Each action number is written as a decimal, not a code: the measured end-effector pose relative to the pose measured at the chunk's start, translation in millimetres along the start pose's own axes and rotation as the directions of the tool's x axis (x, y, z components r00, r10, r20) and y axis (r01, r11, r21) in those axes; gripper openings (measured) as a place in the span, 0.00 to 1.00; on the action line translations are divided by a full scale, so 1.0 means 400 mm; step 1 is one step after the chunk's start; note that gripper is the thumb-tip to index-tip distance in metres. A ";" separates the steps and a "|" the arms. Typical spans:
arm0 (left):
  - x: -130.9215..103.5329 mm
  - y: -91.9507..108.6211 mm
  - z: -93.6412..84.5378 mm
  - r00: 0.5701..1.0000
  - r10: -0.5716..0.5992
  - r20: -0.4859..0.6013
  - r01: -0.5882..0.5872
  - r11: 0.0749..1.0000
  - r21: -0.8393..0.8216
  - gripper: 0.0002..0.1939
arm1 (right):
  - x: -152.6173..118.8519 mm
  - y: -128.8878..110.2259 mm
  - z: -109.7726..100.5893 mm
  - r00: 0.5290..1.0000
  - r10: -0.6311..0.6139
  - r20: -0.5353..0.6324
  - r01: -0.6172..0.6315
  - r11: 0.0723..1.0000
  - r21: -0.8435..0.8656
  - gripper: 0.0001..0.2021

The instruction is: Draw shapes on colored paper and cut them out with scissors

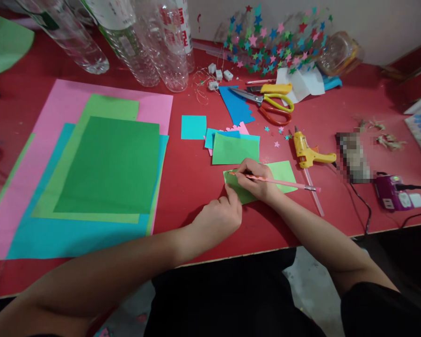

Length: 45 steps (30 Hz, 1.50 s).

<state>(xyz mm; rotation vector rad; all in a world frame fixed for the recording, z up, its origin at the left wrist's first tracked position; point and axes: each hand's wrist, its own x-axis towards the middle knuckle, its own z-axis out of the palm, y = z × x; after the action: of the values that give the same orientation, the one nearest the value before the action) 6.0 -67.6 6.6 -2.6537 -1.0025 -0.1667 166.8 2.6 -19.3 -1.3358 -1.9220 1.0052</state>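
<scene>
A pink pencil [291, 183] with an eraser end is gripped in my right hand [259, 183], its tip at the left end of a light green paper strip [283, 173]. My left hand [217, 217] is closed, fingers curled, with a fingertip at the strip's lower left edge, holding it against the table. The right hand covers the strip's middle. Just above lies a small green paper rectangle [235, 150] over blue and pink pieces, with a turquoise paper square [193, 127] to their left.
Large coloured sheets [108, 166] are stacked at left; plastic bottles [168, 56] stand behind. Scissors [263, 100], a utility knife [275, 88] and small paper stars [276, 144] lie beyond the hands. A yellow glue gun [307, 152] and purple power adapter [391, 192] with cables are at right.
</scene>
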 end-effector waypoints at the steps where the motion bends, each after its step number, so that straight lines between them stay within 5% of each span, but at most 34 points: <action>1: 0.000 0.000 -0.001 1.000 -0.001 0.005 0.001 1.000 -0.006 0.19 | 0.000 0.000 0.000 1.000 -0.002 0.001 0.002 1.000 -0.002 0.05; 8: 0.003 0.000 -0.005 0.994 -0.038 0.099 0.049 0.993 -0.111 0.22 | 0.002 -0.009 -0.001 1.000 0.013 0.003 -0.013 0.999 -0.034 0.05; 22: -0.004 0.002 0.006 1.000 0.006 0.012 -0.007 1.000 0.026 0.19 | 0.001 -0.006 -0.007 0.998 -0.051 0.022 0.052 0.996 -0.074 0.07; 45: -0.001 0.012 0.009 0.997 -0.040 -0.066 0.045 0.996 0.073 0.18 | -0.003 -0.023 0.006 0.996 0.029 0.084 -0.021 0.995 -0.094 0.06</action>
<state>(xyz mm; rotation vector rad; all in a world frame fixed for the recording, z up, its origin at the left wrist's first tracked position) 8.9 -70.3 1.9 -2.5445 -1.0246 -0.2181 160.9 -1.0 -13.0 -1.3929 -2.0422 1.0107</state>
